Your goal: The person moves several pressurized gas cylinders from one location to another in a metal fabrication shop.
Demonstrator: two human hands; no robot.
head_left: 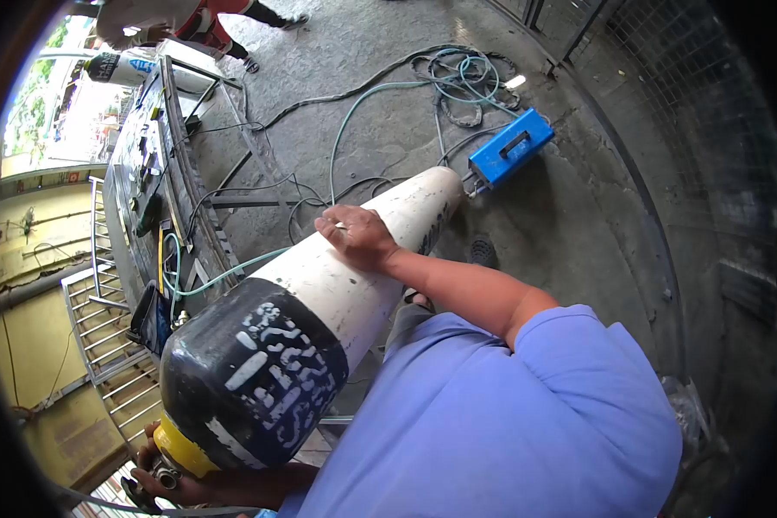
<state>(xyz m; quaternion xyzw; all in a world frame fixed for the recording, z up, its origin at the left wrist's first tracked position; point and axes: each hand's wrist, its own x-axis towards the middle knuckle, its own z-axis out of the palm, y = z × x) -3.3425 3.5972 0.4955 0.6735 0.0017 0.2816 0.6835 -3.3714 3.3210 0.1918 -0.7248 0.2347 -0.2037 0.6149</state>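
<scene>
A large gas cylinder (311,298) lies slanted across my front, white along its body, with a black shoulder bearing worn white lettering and a yellow collar at the neck. At the neck, my left hand (168,483) is closed around the metal valve (166,474), its fingers partly hidden by the collar. My right hand (360,239) rests on top of the white body with curled fingers. A small pale thing shows at those fingers, too small to name. The cylinder's far end reaches close to a blue box with a handle (511,148).
Hoses and cables (466,78) lie coiled on the concrete floor. To the left stands a metal frame table (177,147) with tools on it; a metal ladder-like rack (116,363) is beyond. Another person (220,26) and a second cylinder (125,67) are at the upper left.
</scene>
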